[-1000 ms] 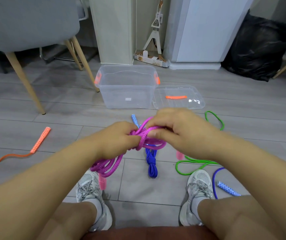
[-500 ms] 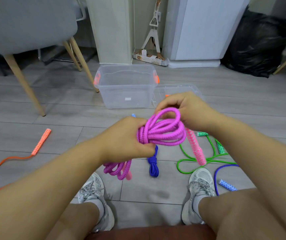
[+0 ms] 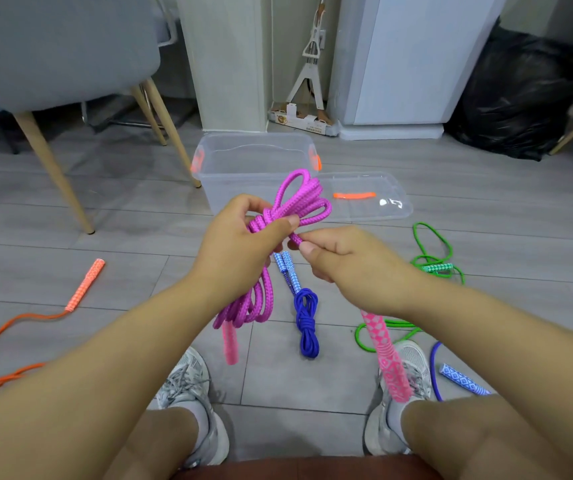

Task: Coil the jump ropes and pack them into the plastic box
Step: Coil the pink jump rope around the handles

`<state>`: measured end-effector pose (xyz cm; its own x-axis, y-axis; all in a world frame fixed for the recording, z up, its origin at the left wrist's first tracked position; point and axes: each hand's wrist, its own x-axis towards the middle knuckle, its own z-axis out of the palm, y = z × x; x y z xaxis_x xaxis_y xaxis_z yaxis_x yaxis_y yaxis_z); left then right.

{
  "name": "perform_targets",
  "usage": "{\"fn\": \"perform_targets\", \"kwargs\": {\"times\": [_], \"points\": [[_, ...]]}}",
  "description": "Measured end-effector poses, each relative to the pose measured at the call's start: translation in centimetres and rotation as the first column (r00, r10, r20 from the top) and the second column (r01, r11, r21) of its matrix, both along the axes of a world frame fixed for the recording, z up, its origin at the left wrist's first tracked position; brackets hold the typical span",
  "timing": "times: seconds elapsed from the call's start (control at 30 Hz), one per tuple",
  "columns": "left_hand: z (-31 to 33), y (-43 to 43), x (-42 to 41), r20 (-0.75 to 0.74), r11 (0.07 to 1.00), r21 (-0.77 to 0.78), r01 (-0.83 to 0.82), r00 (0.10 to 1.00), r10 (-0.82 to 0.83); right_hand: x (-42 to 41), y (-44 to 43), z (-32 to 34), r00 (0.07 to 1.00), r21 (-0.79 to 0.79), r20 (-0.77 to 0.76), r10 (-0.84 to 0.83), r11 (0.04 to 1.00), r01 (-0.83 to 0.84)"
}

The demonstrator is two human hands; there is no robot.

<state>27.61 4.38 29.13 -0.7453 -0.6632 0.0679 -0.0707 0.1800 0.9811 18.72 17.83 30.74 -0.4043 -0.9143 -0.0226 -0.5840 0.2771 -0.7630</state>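
Left hand [image 3: 240,244] grips the bundled magenta jump rope [image 3: 298,199]; right hand [image 3: 343,261] pinches one strand. Beyond both hands, the open plastic box [image 3: 243,168] and its lid [image 3: 375,209] rest on grey floor tiles [image 3: 105,216]. A chair [image 3: 53,46] stands beyond the left hand.

1. The left hand [image 3: 240,244] is gripping the bundled middle of a magenta braided jump rope [image 3: 300,199], its fingers curling round the strands and its thumb pressing across the front.
2. The bare left forearm is reaching in from the lower left, with the back of the hand facing the camera.
3. The right hand [image 3: 343,261] is pinching a single strand of that rope between thumb and forefinger, just beside the left thumb, while its other fingers are curling toward the palm.
4. The bare right forearm is coming in from the lower right, its wrist roughly straight.
5. Both hands are working close together, raised in front of the body.
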Motion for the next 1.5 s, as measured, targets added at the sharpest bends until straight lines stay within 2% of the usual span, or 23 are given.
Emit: {"fn": "perform_targets", "kwargs": {"times": [0.1,0.2,0.3,0.4,0.47,0.53,0.63,0.7,0.77,0.97,1.1,1.33,1.5], "points": [[0.2,-0.1,-0.1,0.047,0.998,0.033,0.054,0.997,-0.055,0.3,0.1,0.5,1.0,-0.015,0.008,0.001,1.0,0.0],[0.6,0.0,0.1,0.027,0.97,0.179,0.167,0.984,-0.174,0.6,0.0,0.7,0.998,-0.059,0.029,-0.048,0.997,0.05],[0.7,0.2,0.4,-0.017,0.91,0.31,0.277,0.958,-0.285,0.7,-0.5,0.5,0.99,-0.043,-0.077,-0.121,0.992,0.118],[0.6,0.2,0.4,-0.081,0.861,0.338,0.38,0.923,-0.375,0.7,-1.1,0.2,0.97,-0.005,-0.17,-0.177,0.984,0.178],[0.5,-0.2,0.3,-0.082,0.84,0.377,0.389,0.918,-0.388,0.5,-1.4,0.2,0.961,0.019,-0.198,-0.191,0.98,0.199],[0.2,-0.7,0.4,-0.025,0.849,0.343,0.401,0.908,-0.419,0.2,-1.4,0.4,0.968,0.015,-0.156,-0.198,0.979,0.203],[0.0,-0.8,0.6,0.111,0.876,0.22,0.43,0.881,-0.461,0.1,-1.3,0.3,0.974,-0.03,0.019,-0.227,0.973,0.227],[0.2,-0.6,0.6,0.134,0.869,0.194,0.454,0.866,-0.482,0.3,-1.4,0.3,0.961,-0.075,0.166,-0.223,0.968,0.238],[0.3,-0.4,0.5,0.129,0.856,0.18,0.485,0.851,-0.509,0.3,-1.5,0.2,0.95,-0.137,0.24,-0.2,0.962,0.238],[0.7,-0.2,0.9,0.092,0.829,0.088,0.552,0.824,-0.559,0.1,-1.4,0.3,0.951,-0.266,0.191,-0.241,0.92,0.287],[1.0,-0.4,1.1,0.107,0.848,0.026,0.53,0.842,-0.529,0.2,-1.6,-0.1,0.949,-0.318,0.16,-0.273,0.896,0.311],[0.8,-0.3,0.9,0.131,0.914,-0.058,0.402,0.91,-0.392,0.3,-1.7,-0.2,0.938,-0.356,0.168,-0.302,0.869,0.344],[0.6,0.3,0.6,0.223,0.968,-0.054,0.245,0.948,-0.228,0.2,-1.7,-0.1,0.931,-0.36,0.192,-0.309,0.861,0.36]]}}
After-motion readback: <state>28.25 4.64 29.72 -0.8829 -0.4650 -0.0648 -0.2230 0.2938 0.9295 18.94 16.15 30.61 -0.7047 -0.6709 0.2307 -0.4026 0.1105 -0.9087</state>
